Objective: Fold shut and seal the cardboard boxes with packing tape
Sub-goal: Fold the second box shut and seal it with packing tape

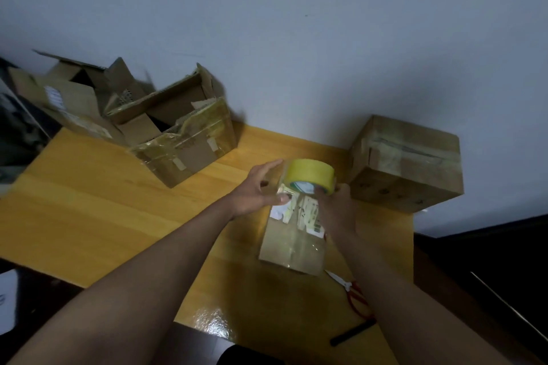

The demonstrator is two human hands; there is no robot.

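Yellow roll of packing tape (pixel 310 176), brown cardboard boxes with glossy clear tape (pixel 292 249), honey-yellow wooden table (pixel 98 216), red-handled metal scissors (pixel 354 293), grey-white scuffed wall (pixel 296 38)

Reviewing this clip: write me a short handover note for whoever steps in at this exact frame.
Right hand has its grip on the tape roll, held over the far end of the small box. Left hand is open, fingers against that box near the roll.
Small box lies mid-table, closed, glossy tape already along its top.
Done: sealed box at far right looks taped shut.
Left: finish the small box, then fold and tape the two open boxes at far left.
Scissors lie beside the small box, near the right forearm.
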